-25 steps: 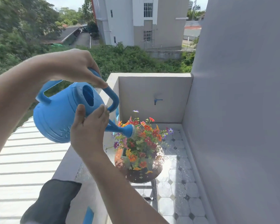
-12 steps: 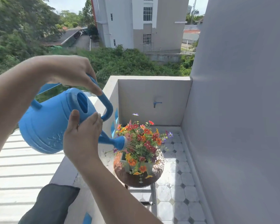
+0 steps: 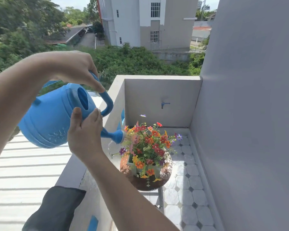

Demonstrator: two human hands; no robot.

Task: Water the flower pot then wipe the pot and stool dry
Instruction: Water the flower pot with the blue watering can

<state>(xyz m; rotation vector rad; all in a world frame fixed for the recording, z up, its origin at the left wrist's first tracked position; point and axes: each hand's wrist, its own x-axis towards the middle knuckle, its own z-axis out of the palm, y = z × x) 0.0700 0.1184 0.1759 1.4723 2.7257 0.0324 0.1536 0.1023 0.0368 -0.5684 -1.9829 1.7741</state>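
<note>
A blue watering can [image 3: 50, 117] is tilted forward over the balcony. My left hand [image 3: 73, 70] grips its top handle. My right hand [image 3: 85, 135] presses with straight fingers against the can's front, near the base of the spout. Water sprays from the rose of the spout [image 3: 118, 136] onto the flowers [image 3: 148, 144]. These stand in a pale green pot [image 3: 132, 165] on a round brown stool [image 3: 145, 182] whose top looks wet.
A dark grey cloth [image 3: 57, 209] lies on the white parapet [image 3: 73, 170] at lower left. A blue tap [image 3: 163, 104] sticks out of the end wall. A grey wall [image 3: 249, 114] closes the right side. The tiled floor [image 3: 185, 189] is wet.
The can has tipped further and shifted slightly; water now visibly streams from the spout onto the flowers. Both hands keep their places on the can.
</note>
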